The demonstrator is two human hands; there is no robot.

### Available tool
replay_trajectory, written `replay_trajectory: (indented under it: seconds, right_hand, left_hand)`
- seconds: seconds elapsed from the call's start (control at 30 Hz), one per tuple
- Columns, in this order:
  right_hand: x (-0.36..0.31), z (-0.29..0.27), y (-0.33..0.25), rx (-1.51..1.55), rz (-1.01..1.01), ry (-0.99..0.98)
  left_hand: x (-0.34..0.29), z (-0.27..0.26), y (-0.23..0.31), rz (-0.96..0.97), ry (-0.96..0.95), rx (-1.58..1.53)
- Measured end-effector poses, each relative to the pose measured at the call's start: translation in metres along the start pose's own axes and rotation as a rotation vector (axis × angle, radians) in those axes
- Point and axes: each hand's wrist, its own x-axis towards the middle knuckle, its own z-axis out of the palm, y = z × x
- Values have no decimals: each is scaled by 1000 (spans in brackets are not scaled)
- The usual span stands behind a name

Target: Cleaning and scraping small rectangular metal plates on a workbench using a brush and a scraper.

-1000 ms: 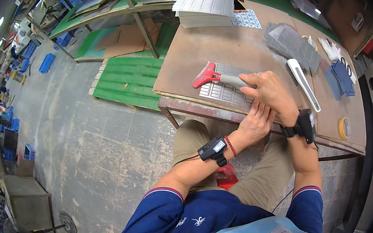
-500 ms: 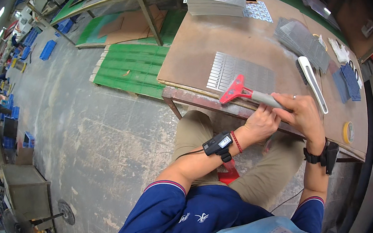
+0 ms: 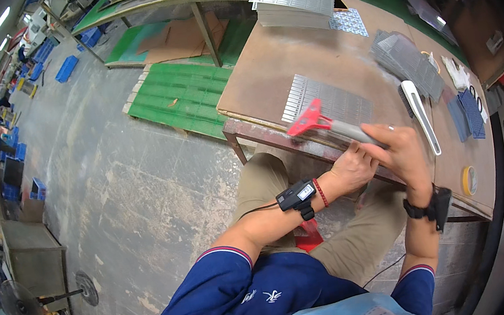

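Note:
My right hand (image 3: 403,150) is closed round the grey handle of a scraper (image 3: 349,130). The scraper's red head (image 3: 309,119) points left, over the near side of a slotted metal sheet (image 3: 336,97) that lies flat by the table's front edge. Close beside the right hand, my left hand (image 3: 355,167) has its fingers drawn together at the table edge, just below the handle. Whatever those fingers may hold is hidden. Right of the sheet rests a white-handled brush (image 3: 421,116) with dark bristles.
A tall stack of slotted sheets (image 3: 291,3) stands at the table's far side. Grey sheets (image 3: 407,61) lie fanned out at right, near white gloves (image 3: 458,72), blue cloth (image 3: 471,115) and a yellow tape roll (image 3: 469,180). A green pallet (image 3: 178,97) sits on the floor at left.
The scraper's head has shifted slightly left and up, with my right hand moving a little left along with it. My left hand stays almost in place.

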Motion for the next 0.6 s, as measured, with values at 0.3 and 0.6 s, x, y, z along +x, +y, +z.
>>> replay_trajectory:
  seconds: [0.3, 0.6]
  right_hand:
    - [-27, -26, 5, -71, 91, -83]
    - [5, 0, 0, -77, -1, -71]
  left_hand:
    - [11, -22, -7, -43, 74, -14]
    - [7, -19, -5, -23, 43, -127]
